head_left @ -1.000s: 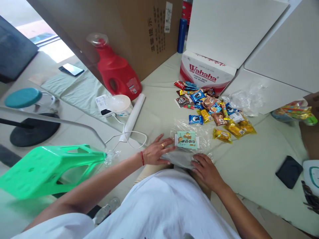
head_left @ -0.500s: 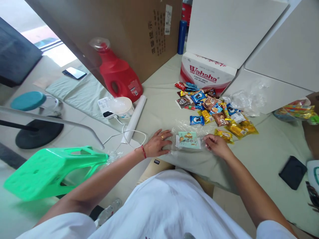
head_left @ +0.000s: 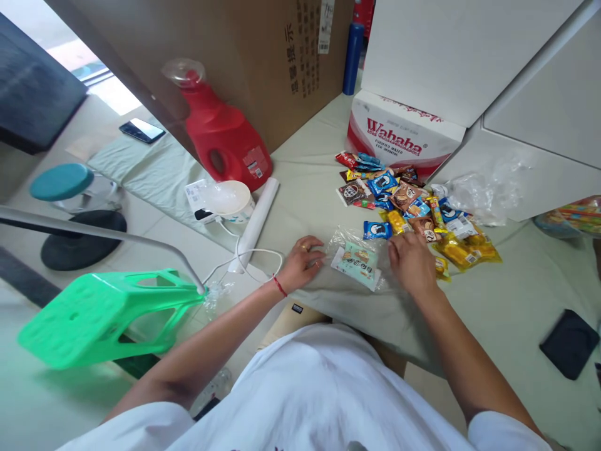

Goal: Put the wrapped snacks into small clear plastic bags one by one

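Observation:
A clear plastic bag [head_left: 339, 239] lies flat on the cloth-covered table with a pale green printed packet [head_left: 359, 263] and a white slip [head_left: 345, 265] in it. At its left edge rests my left hand [head_left: 303, 263], fingers loosely bent and apart, nothing held. My right hand [head_left: 413, 263] is just right of the bag, palm down with loosely bent fingers; its fingertips are partly hidden, and no held thing shows. Beyond it lies a pile of wrapped snacks [head_left: 406, 195], with a blue snack packet [head_left: 377, 230] nearest the bag.
A Wahaha carton [head_left: 399, 134] stands behind the snacks, crumpled clear plastic [head_left: 493, 188] to its right. On the left are a red detergent jug [head_left: 230, 141], a white roll [head_left: 256, 225], a white cup [head_left: 235, 199] and a cable. A green stool [head_left: 94, 313] lies tipped over.
My right hand has let go of the bag's right edge and moved up and right toward the snacks. The packet and slip are turned slightly. The left hand's fingers have drawn in.

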`<state>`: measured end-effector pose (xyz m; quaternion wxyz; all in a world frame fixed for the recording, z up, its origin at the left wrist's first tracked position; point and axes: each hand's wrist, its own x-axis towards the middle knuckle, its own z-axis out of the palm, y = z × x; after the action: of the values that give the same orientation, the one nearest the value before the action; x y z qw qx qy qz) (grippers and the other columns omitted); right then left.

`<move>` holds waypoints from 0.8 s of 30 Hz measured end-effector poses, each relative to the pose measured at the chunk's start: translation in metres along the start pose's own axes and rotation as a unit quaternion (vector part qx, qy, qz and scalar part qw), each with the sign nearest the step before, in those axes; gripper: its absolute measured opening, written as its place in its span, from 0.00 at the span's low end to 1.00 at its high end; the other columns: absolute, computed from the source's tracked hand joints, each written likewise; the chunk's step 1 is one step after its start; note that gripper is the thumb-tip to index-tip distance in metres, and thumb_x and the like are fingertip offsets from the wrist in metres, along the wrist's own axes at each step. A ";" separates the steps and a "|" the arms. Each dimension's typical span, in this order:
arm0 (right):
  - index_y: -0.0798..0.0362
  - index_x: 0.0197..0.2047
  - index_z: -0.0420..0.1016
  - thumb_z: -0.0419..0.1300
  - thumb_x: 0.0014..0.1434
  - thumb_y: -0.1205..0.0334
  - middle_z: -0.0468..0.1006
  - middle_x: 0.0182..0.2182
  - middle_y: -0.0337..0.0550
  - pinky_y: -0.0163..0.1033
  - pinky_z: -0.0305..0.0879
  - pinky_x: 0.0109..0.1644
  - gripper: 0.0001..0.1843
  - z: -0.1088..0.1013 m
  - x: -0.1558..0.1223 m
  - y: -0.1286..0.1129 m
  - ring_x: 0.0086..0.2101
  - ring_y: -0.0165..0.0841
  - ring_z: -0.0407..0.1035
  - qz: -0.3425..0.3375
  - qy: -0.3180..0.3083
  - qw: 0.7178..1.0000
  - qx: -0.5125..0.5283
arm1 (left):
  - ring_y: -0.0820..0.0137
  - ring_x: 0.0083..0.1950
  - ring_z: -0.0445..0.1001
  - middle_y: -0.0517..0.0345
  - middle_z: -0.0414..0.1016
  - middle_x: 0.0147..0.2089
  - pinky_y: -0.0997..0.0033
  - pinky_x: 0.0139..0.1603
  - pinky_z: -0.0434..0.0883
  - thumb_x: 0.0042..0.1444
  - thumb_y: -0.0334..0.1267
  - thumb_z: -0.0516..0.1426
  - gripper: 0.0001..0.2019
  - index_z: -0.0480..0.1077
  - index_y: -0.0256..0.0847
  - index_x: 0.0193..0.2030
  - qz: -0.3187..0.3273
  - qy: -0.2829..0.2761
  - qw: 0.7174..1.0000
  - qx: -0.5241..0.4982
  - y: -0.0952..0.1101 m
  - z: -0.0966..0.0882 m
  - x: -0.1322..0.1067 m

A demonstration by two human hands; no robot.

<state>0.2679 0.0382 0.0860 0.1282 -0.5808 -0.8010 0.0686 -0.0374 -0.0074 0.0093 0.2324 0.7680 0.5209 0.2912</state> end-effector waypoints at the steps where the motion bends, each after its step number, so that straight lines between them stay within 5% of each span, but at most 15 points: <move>1: 0.52 0.48 0.81 0.49 0.73 0.55 0.78 0.46 0.56 0.53 0.68 0.54 0.20 0.003 0.004 -0.006 0.51 0.49 0.68 -0.045 0.001 0.998 0.041 | 0.57 0.65 0.67 0.47 0.76 0.56 0.52 0.68 0.66 0.66 0.42 0.54 0.13 0.80 0.42 0.40 -0.020 0.012 1.000 0.009 0.001 0.002 0.002; 4: 0.51 0.58 0.78 0.53 0.73 0.50 0.79 0.53 0.52 0.55 0.60 0.66 0.21 0.020 0.018 -0.023 0.60 0.48 0.64 -0.208 -0.057 0.968 0.126 | 0.58 0.58 0.70 0.47 0.77 0.51 0.51 0.64 0.69 0.67 0.41 0.53 0.13 0.79 0.42 0.40 -0.122 0.057 0.990 0.041 0.008 0.009 0.011; 7: 0.49 0.67 0.71 0.56 0.71 0.45 0.78 0.59 0.51 0.64 0.44 0.74 0.27 0.044 0.030 -0.032 0.69 0.49 0.54 -0.291 -0.121 0.938 0.144 | 0.50 0.60 0.67 0.43 0.76 0.54 0.44 0.60 0.69 0.63 0.44 0.58 0.14 0.79 0.41 0.49 -0.218 0.077 0.967 0.105 0.022 0.017 0.022; 13: 0.49 0.71 0.66 0.56 0.71 0.43 0.79 0.58 0.53 0.66 0.35 0.75 0.32 0.067 0.038 -0.036 0.72 0.46 0.52 -0.312 -0.166 0.925 0.142 | 0.45 0.63 0.64 0.42 0.73 0.60 0.45 0.55 0.69 0.64 0.39 0.57 0.08 0.77 0.41 0.40 -0.231 0.042 0.959 0.159 0.036 0.033 0.037; 19: 0.48 0.70 0.67 0.57 0.71 0.45 0.82 0.50 0.50 0.65 0.36 0.74 0.30 0.056 0.026 -0.030 0.68 0.48 0.58 -0.295 -0.132 0.936 0.138 | 0.56 0.46 0.77 0.43 0.79 0.43 0.58 0.47 0.70 0.72 0.37 0.44 0.15 0.71 0.40 0.47 -0.252 0.003 0.954 0.163 0.036 0.033 0.030; 24: 0.48 0.67 0.70 0.56 0.71 0.48 0.81 0.52 0.50 0.63 0.41 0.74 0.25 0.058 0.009 -0.021 0.68 0.45 0.59 -0.295 -0.154 0.928 0.170 | 0.60 0.41 0.80 0.50 0.82 0.39 0.65 0.40 0.68 0.73 0.43 0.45 0.13 0.67 0.43 0.52 -0.298 -0.007 0.948 0.114 0.042 0.026 0.024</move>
<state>0.2298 0.0423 0.0371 0.1151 -0.2701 -0.9223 0.2515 0.0150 -0.0005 0.0234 0.2231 0.6013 0.7541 0.1414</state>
